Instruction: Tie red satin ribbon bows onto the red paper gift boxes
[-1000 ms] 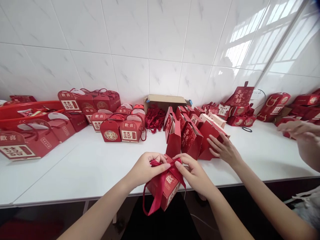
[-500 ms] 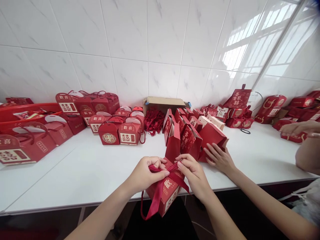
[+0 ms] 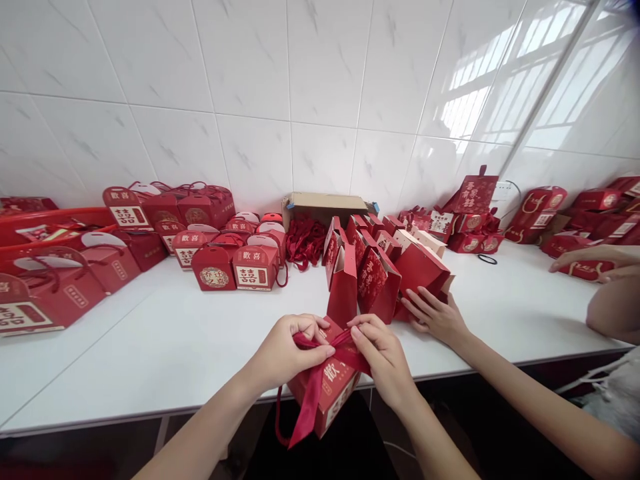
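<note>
A red gift box (image 3: 327,393) with gold and white lettering lies tilted at the table's front edge, partly overhanging it. Dark red satin ribbon (image 3: 311,403) crosses its top, one tail hanging down the near side. My left hand (image 3: 297,347) pinches a loop of the ribbon between thumb and fingers, left of the crossing. On the right of it, my right hand (image 3: 380,350) is closed on another part of the same ribbon, fingertips together. A thin red cord handle (image 3: 281,420) dangles from the box's left side.
Red gift boxes (image 3: 257,270) stand at left centre beside a red basin (image 3: 60,217). Behind lies a cardboard box (image 3: 327,202) with red ribbons (image 3: 305,241). Another person's hand (image 3: 435,317) touches upright red boxes (image 3: 380,283) to the right; a further hand (image 3: 600,257) rests farther right.
My right hand has shifted slightly on the ribbon, and the right ribbon tail is now mostly behind it. The view has moved a little to the right. My left hand keeps its pinch.
</note>
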Tool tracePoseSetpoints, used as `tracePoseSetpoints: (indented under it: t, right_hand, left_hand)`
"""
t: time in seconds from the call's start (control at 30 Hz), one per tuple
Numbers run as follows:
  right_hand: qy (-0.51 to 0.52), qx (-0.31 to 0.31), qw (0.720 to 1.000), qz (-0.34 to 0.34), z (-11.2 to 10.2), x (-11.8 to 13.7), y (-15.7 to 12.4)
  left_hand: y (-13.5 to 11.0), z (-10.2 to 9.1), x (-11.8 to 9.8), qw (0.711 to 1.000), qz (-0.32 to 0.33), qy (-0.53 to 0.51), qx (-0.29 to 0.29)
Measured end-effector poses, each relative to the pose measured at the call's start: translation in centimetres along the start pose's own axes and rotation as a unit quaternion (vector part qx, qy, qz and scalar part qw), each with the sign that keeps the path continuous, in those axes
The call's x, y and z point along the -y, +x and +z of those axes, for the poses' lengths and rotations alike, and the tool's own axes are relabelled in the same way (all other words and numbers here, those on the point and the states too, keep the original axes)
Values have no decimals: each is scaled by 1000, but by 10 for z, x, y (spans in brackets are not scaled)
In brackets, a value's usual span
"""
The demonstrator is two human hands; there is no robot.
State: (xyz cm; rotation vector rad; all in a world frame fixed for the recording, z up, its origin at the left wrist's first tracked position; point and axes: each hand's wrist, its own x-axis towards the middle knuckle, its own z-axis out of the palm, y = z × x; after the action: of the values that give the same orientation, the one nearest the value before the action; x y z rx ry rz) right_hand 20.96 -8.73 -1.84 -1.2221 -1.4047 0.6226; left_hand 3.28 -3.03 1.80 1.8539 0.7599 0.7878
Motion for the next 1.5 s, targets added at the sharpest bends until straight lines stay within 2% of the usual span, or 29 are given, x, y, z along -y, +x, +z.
tracePoseSetpoints:
  t: [0.2, 0.43, 0.57, 0.73, 0.97, 1.2, 1.33, 1.5]
  right_hand:
    - [13, -6, 1000, 11, 0, 1, 2]
    - [3, -21, 1000, -16, 4, 2, -2]
    - [3, 11, 999, -44, 6, 3, -2]
    - [24, 22, 999, -35, 17, 5, -2]
    - [37, 20, 999, -31, 42, 7, -1]
    - [2, -2, 998, -64, 43, 3, -1]
    - [-4, 53, 996, -69, 46, 3, -1]
    - [68, 121, 989, -45, 67, 2, -6]
  left_hand:
    - [1, -1, 0, 1000, 9, 29, -3]
    - [-4, -4, -2, 999, 2, 45, -16]
    - [-11, -9, -1, 998, -4, 46, -37]
    - [-20, -16, 1, 998, -36, 9, -55]
    - [-32, -29, 0, 996, -37, -13, -78]
    - [-39, -28, -1, 994, -49, -7, -102]
    - [-50, -32, 0, 990, -64, 8, -122]
    - [-68, -50, 4, 980, -77, 15, -182]
